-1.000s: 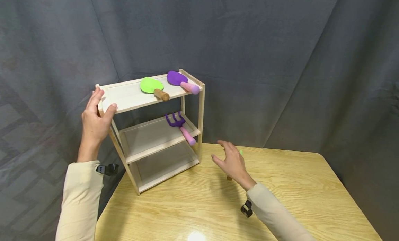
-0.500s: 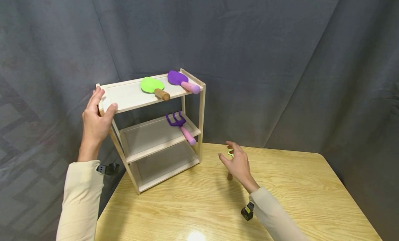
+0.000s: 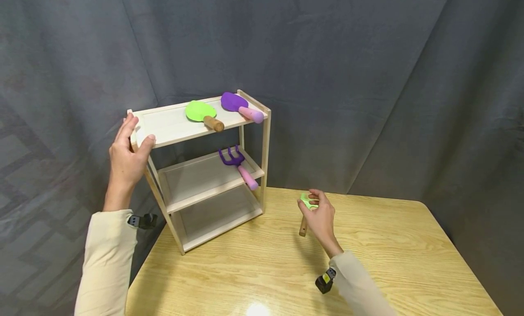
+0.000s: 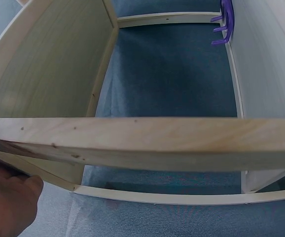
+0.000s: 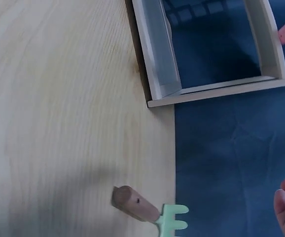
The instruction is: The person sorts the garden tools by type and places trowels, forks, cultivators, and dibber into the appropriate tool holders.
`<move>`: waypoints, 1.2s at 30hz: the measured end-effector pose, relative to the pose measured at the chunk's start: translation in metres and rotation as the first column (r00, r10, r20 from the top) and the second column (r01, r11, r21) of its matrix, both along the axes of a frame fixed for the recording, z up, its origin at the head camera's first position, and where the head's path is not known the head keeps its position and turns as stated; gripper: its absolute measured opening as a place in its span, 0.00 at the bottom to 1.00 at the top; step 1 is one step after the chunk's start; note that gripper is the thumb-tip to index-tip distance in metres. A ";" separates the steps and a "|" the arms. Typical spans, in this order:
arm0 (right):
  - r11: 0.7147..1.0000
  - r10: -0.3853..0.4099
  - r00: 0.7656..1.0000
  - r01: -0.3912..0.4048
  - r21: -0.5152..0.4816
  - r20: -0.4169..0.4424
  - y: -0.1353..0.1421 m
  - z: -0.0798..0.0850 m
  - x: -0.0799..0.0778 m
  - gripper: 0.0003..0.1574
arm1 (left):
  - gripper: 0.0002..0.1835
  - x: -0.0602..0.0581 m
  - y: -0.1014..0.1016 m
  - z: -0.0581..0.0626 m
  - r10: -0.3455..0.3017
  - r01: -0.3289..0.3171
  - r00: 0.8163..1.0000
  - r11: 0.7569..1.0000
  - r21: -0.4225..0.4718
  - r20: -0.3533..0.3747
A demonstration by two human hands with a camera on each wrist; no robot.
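My left hand (image 3: 124, 163) grips the upper left corner of a small three-tier wooden shelf (image 3: 173, 209), thumb near the front edge and fingers at the end. In the left wrist view that hand (image 4: 9, 202) is at the lower left. A green hand rake (image 3: 303, 227) with a wooden handle lies on the table right of the shelf, its tines partly hidden by my right hand (image 3: 322, 218). The right hand hovers with fingers spread and loosely bent. The right wrist view shows a gap between its fingertips (image 5: 283, 205) and the rake (image 5: 135, 203).
On the top tier lie a green trowel (image 3: 199, 110) with a wooden handle and a purple trowel (image 3: 233, 101) with a pink handle. A purple hand rake (image 3: 233, 160) rests on the middle tier. Grey curtain (image 3: 327, 79) hangs behind the wooden table (image 3: 389, 243).
My right hand has moved to the right and slightly nearer, uncovering more of the green rake. My left hand stays on the shelf corner.
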State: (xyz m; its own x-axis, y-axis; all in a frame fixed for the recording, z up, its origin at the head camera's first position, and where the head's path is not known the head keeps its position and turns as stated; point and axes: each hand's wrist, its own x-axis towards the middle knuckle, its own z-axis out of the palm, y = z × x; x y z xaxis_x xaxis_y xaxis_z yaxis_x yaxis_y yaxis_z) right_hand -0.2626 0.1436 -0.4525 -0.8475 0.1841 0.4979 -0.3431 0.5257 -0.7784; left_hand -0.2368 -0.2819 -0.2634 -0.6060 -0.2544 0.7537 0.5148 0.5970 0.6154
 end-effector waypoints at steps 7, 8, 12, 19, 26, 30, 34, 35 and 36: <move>0.991 -0.070 0.997 0.074 -0.111 0.040 0.002 -0.014 0.000 0.25 | 0.34 -0.001 0.000 -0.001 0.003 -0.003 1.000 1.000 -0.008 -0.002; 0.986 -0.087 0.995 0.094 -0.135 0.053 0.002 -0.016 0.000 0.24 | 0.34 -0.001 0.000 -0.001 0.003 -0.003 1.000 1.000 -0.007 -0.003; 0.969 -0.136 0.987 0.150 -0.198 0.083 0.003 -0.024 0.002 0.22 | 0.34 0.000 -0.001 -0.001 0.006 -0.006 1.000 1.000 -0.004 -0.001; 0.957 -0.175 0.979 0.195 -0.213 0.108 0.004 -0.038 0.007 0.21 | 0.34 0.000 -0.001 -0.001 0.001 -0.001 1.000 1.000 -0.009 -0.006; 0.948 -0.208 0.966 0.238 -0.213 0.156 0.005 -0.051 0.007 0.21 | 0.35 0.000 0.000 -0.001 0.006 -0.006 1.000 1.000 -0.004 -0.001; 0.943 -0.229 0.955 0.265 -0.200 0.186 0.005 -0.058 0.007 0.20 | 0.34 0.000 0.000 0.000 0.005 -0.005 1.000 1.000 -0.003 0.003; 0.941 -0.230 0.949 0.274 -0.199 0.218 0.005 -0.063 0.009 0.20 | 0.34 0.000 0.000 0.000 0.008 -0.008 1.000 1.000 0.000 0.004; 0.940 -0.228 0.948 0.274 -0.205 0.224 0.005 -0.064 0.010 0.20 | 0.34 0.000 0.000 0.000 0.009 -0.009 1.000 1.000 0.001 0.003; 0.938 -0.227 0.946 0.277 -0.210 0.230 0.004 -0.065 0.010 0.20 | 0.34 0.000 0.000 0.000 0.010 -0.010 1.000 1.000 0.000 0.001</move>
State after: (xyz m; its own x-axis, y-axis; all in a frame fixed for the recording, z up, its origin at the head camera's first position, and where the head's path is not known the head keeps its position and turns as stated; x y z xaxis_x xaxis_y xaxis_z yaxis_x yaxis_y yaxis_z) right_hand -0.2525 0.1480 -0.5172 -0.8346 0.4961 0.2392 -0.0484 0.3667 -0.9291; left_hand -0.2368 -0.2816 -0.2638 -0.6041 -0.2607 0.7531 0.5080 0.6022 0.6159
